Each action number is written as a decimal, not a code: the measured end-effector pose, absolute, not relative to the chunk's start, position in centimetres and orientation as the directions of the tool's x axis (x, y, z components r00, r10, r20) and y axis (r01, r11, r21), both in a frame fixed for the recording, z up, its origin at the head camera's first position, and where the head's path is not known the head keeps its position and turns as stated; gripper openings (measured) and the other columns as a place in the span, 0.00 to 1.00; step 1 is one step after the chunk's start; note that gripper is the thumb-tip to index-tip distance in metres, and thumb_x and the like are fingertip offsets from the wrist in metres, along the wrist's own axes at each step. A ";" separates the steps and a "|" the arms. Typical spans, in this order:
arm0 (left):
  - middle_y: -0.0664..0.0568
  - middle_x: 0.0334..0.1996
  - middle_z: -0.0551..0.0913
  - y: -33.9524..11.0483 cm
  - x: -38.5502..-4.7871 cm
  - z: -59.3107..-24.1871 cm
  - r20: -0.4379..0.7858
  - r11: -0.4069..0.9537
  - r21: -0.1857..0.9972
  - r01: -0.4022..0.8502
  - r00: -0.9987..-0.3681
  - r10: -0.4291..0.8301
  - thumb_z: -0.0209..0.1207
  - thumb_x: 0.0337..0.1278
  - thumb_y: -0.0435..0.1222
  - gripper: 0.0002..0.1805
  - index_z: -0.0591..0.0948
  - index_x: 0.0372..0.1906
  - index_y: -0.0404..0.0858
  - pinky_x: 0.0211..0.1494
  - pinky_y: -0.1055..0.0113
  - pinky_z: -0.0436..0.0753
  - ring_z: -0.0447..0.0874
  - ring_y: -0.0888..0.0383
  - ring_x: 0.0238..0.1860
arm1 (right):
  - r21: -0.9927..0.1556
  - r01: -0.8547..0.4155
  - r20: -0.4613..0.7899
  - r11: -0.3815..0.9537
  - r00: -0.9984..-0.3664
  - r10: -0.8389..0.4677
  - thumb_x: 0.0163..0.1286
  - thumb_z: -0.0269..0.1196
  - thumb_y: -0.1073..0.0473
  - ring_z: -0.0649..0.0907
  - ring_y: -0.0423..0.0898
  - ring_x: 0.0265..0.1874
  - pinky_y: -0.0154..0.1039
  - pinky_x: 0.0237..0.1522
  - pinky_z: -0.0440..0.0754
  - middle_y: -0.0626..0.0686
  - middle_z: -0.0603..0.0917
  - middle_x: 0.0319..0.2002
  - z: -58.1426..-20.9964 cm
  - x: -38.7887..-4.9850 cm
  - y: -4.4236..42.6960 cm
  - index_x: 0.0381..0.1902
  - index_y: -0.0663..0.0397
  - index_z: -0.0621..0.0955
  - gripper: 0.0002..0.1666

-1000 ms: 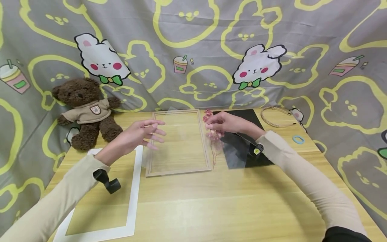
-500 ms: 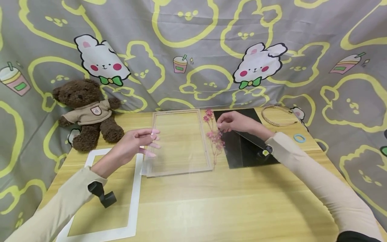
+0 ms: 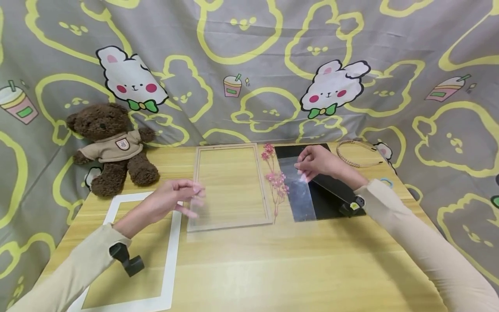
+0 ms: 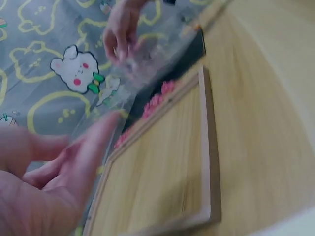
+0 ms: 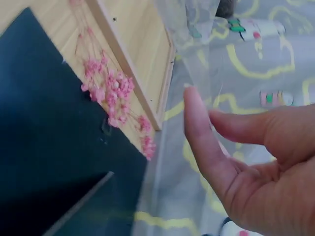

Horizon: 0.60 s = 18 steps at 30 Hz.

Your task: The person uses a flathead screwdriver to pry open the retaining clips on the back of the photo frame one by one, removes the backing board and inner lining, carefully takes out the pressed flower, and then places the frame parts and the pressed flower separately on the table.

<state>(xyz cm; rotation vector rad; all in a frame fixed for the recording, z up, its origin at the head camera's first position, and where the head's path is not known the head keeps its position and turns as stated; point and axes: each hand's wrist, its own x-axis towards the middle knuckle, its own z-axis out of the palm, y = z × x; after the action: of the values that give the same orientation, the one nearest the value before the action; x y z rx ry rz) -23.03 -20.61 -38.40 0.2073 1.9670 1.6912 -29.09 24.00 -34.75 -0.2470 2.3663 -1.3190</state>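
A clear plastic sheet (image 3: 304,201) hangs above the table between my hands, its right strip showing as a pale band over a black board (image 3: 337,197). My right hand (image 3: 317,162) pinches the sheet's edge between thumb and index finger, which the right wrist view shows closely. My left hand (image 3: 171,201) is at the sheet's left side, thumb and index finger near its edge; blur and transparency make that contact faint. Beneath the sheet lies a thin wooden frame (image 3: 266,197). Pink dried flowers (image 3: 277,184) lie between frame and board.
A white mat border (image 3: 167,277) lies at the left front, under my left forearm. A brown teddy bear (image 3: 117,149) sits at the back left. A headband (image 3: 348,161) and a blue ring (image 3: 387,182) lie at the right. A patterned curtain (image 3: 249,117) stands behind the table.
My right hand has moved right from the flowers to over the black board, the sheet shifting with it. My left hand has come down and slightly nearer.
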 end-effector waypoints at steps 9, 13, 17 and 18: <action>0.37 0.50 0.87 -21.6 -22.0 -40.1 -0.333 0.243 0.940 -0.238 -0.790 0.515 0.54 0.80 0.34 0.24 0.65 0.67 0.20 0.47 0.50 0.91 0.93 0.51 0.44 | -0.860 -0.024 -0.308 0.509 -0.771 -0.557 0.77 0.61 0.71 0.88 0.47 0.22 0.43 0.29 0.90 0.60 0.84 0.27 -35.5 -27.5 24.7 0.46 0.73 0.71 0.10; 0.39 0.41 0.88 -20.9 -20.9 -40.6 -0.265 0.277 0.950 -0.148 -0.849 0.457 0.57 0.76 0.29 0.19 0.70 0.61 0.20 0.42 0.54 0.91 0.93 0.50 0.34 | -0.871 0.015 -0.357 0.491 -0.705 -0.613 0.76 0.62 0.71 0.89 0.49 0.23 0.47 0.30 0.91 0.58 0.84 0.26 -37.0 -26.8 25.4 0.46 0.73 0.70 0.11; 0.36 0.37 0.87 -20.0 -19.8 -40.6 -0.228 0.350 0.934 -0.067 -0.868 0.442 0.58 0.73 0.26 0.16 0.74 0.57 0.19 0.37 0.55 0.91 0.91 0.47 0.30 | -0.825 0.048 -0.450 0.563 -0.657 -0.605 0.76 0.64 0.68 0.90 0.53 0.23 0.50 0.33 0.91 0.62 0.86 0.26 -37.8 -25.6 25.6 0.46 0.72 0.71 0.13; 0.34 0.37 0.88 -19.7 -19.6 -40.5 -0.228 0.360 0.931 -0.060 -0.865 0.448 0.58 0.73 0.25 0.14 0.74 0.56 0.19 0.37 0.55 0.91 0.91 0.46 0.30 | -0.808 0.046 -0.472 0.588 -0.649 -0.597 0.75 0.65 0.67 0.90 0.54 0.23 0.52 0.34 0.91 0.62 0.86 0.26 -37.9 -25.4 25.6 0.45 0.71 0.72 0.13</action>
<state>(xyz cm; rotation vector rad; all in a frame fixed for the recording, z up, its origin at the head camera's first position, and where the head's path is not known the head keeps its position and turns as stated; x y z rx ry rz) -19.64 -19.75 -40.49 0.3368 2.1789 1.5203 -25.38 25.59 -37.92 -0.4367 2.0522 -1.0728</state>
